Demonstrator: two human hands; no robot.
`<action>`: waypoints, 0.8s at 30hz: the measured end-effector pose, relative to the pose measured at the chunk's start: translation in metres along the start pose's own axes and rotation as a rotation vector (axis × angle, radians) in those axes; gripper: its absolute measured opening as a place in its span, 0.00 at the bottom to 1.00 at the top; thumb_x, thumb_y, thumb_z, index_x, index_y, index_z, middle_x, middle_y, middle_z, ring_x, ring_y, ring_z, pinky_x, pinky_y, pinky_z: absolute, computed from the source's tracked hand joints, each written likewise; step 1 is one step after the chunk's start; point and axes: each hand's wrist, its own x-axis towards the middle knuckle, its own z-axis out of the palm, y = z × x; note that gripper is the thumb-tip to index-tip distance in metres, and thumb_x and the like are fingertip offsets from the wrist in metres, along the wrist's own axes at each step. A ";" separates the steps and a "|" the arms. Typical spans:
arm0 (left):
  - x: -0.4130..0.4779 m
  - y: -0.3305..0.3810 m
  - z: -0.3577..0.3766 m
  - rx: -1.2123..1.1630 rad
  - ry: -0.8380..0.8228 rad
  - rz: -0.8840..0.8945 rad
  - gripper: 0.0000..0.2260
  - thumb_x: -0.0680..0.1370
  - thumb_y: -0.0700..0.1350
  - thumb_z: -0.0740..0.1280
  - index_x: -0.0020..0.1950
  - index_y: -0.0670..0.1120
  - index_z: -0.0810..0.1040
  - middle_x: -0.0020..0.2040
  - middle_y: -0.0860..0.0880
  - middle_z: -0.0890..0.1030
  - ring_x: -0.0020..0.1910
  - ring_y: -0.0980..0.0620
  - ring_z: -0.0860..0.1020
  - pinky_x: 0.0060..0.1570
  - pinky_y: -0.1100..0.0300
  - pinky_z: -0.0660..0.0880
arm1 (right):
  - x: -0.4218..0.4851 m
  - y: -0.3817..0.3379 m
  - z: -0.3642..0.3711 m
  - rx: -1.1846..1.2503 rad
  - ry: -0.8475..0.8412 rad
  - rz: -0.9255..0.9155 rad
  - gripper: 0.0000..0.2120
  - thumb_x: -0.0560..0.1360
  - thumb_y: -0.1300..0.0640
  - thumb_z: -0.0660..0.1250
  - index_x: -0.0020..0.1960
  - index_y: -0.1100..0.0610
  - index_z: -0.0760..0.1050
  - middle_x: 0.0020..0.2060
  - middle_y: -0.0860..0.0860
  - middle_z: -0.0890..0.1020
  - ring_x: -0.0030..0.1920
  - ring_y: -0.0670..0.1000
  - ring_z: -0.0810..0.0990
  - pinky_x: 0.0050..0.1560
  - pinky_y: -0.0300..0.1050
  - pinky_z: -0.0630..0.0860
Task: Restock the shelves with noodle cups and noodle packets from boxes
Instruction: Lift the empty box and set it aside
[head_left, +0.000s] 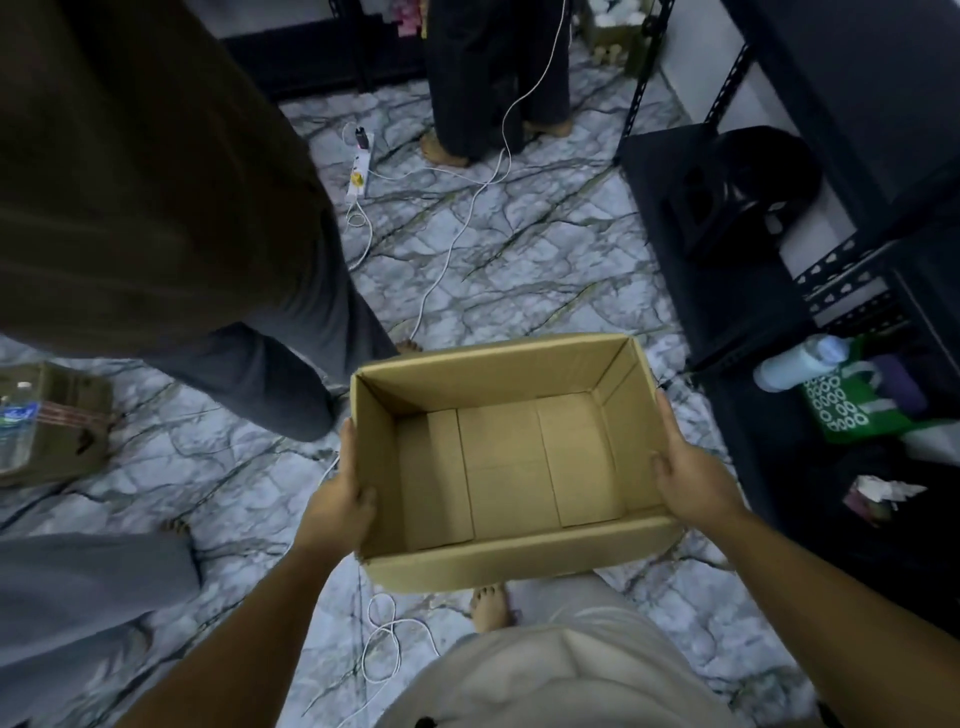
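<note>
Cardboard box (511, 462), open at the top and with nothing inside, is held in the air above the marble-patterned floor (519, 249), in front of the person's light shorts (545, 670). Its flaps are folded down flat against the inner walls, and the bare bottom panels show.

From the head view, both forearms reach forward and slightly inward from the lower corners. Left hand (340, 501) grips the box's left wall near its near corner, thumb hooked over the rim and lying inside, fingers pressed along the outside. Right hand (693, 478) clasps the right wall near its near corner in the same way, thumb over the rim, fingers wrapped down the outer face.

Black metal shelving (769, 218) stands along the right side, with a pale bottle (800, 364) and a green patterned bag (852, 410) on a low shelf. A white power strip (361, 161) with cables lies on the floor beyond the box. Two other people's legs stand nearby.
</note>
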 end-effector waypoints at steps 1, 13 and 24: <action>0.008 0.008 -0.003 0.005 0.004 -0.009 0.45 0.81 0.37 0.62 0.81 0.59 0.31 0.48 0.33 0.82 0.42 0.36 0.80 0.46 0.46 0.77 | 0.010 -0.002 -0.005 0.011 0.003 0.003 0.40 0.83 0.60 0.59 0.81 0.41 0.34 0.24 0.54 0.71 0.23 0.52 0.69 0.25 0.43 0.62; 0.115 0.072 -0.044 0.040 0.031 0.029 0.42 0.82 0.39 0.62 0.83 0.54 0.34 0.51 0.33 0.83 0.44 0.35 0.81 0.43 0.47 0.75 | 0.111 -0.015 -0.048 0.015 0.023 0.057 0.41 0.84 0.57 0.58 0.80 0.40 0.31 0.25 0.55 0.73 0.24 0.53 0.70 0.27 0.43 0.62; 0.292 0.125 -0.098 0.140 -0.050 0.230 0.40 0.83 0.43 0.64 0.84 0.54 0.38 0.59 0.33 0.82 0.50 0.34 0.83 0.52 0.46 0.77 | 0.168 -0.051 -0.058 0.176 0.159 0.238 0.39 0.84 0.57 0.60 0.81 0.43 0.35 0.30 0.57 0.77 0.25 0.50 0.71 0.26 0.43 0.59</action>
